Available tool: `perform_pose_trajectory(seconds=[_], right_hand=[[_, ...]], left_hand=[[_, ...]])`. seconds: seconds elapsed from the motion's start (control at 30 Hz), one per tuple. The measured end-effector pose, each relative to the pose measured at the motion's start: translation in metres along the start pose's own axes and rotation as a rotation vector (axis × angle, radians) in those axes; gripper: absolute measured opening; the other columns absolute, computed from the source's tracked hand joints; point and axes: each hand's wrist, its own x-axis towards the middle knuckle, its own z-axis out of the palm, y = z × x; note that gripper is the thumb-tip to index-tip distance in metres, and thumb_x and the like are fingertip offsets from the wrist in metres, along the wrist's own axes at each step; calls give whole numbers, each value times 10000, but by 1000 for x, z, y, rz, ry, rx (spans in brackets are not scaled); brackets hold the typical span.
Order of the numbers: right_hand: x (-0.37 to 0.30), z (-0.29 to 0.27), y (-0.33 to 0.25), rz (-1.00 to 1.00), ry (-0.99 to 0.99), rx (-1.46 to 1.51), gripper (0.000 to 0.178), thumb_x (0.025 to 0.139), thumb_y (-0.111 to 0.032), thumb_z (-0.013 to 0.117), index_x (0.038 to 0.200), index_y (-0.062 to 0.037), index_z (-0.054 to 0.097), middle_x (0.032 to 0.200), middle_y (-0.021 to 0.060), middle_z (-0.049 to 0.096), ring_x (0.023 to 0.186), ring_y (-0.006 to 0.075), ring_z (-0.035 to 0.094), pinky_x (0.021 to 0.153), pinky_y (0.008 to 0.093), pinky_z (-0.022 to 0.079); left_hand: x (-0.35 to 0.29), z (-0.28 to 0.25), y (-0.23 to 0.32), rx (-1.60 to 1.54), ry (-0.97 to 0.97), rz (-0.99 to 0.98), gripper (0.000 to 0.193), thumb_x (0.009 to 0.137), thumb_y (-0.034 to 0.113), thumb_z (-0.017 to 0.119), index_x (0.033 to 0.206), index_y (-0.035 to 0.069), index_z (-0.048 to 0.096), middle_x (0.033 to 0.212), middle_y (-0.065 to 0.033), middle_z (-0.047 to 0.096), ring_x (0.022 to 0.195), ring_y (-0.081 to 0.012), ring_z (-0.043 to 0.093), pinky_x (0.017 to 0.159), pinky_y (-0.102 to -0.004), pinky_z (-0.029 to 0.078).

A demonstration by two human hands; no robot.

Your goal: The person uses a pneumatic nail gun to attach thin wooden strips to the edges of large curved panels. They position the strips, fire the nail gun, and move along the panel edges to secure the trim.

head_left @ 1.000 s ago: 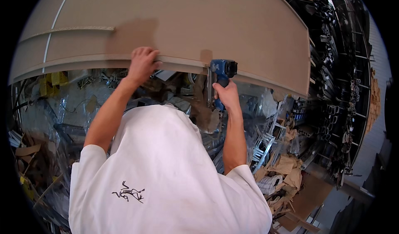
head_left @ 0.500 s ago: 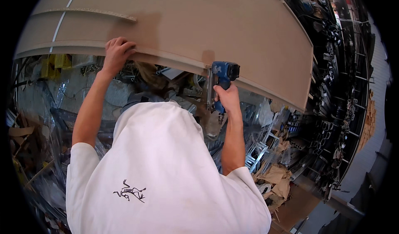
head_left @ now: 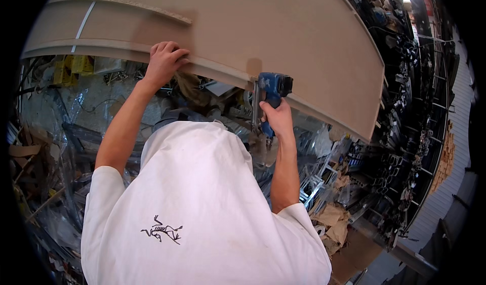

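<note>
A large brown board (head_left: 283,36) lies before me, with a raised wooden strip (head_left: 220,69) along its near edge. My left hand (head_left: 168,61) grips this edge strip, fingers curled over its top. In my right hand (head_left: 278,115) is a blue nail gun (head_left: 276,85), held by its handle. Its upright metal magazine stands at the strip, with the nose end against or very near the wood. I cannot see the trigger finger clearly. Another narrow strip (head_left: 147,7) stands on the board beyond my left hand, and a white band (head_left: 91,14) crosses the board farther left.
Below the board's near edge lie yellow packages (head_left: 81,64), plastic sheeting and loose scraps. Crumpled brown paper (head_left: 334,224) and metal frames (head_left: 316,183) are at the lower right. Racks of dark metal profiles (head_left: 405,107) stand along the right side.
The board's left part and my left hand on it have shifted right in view. The nail gun stays at nearly the same spot in view, so my hands are closer together.
</note>
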Motion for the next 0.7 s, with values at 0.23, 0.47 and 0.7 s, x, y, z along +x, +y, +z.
perform_pose_trajectory(seconds=[0.23,0.47,0.7], right_hand=[[-3,26,-15,19,-12,-38,295,861,-127,744,1056,42,601,763,68,659,543,144,610,520,310,512],[-6,52,-33,-6,-57,-56,291,879,-100,740,1083,35,582,746,38,626,546,123,574,528,292,491],[-4,72,-46,-20,-107,-69,280,882,-99,735,1081,27,586,752,41,638,553,124,582,533,284,478]], left_hand=[[-8,-19,-43,91,59,-69,259,893,354,738,1090,186,746,1102,-23,640,1184,-265,564,1065,-445,370],[-9,-25,-52,43,21,-56,279,906,338,731,1124,165,735,1130,-42,630,1194,-285,559,1065,-451,374],[-14,-31,-58,47,97,-65,296,907,340,736,1154,177,731,1159,-48,628,1209,-292,552,1072,-461,371]])
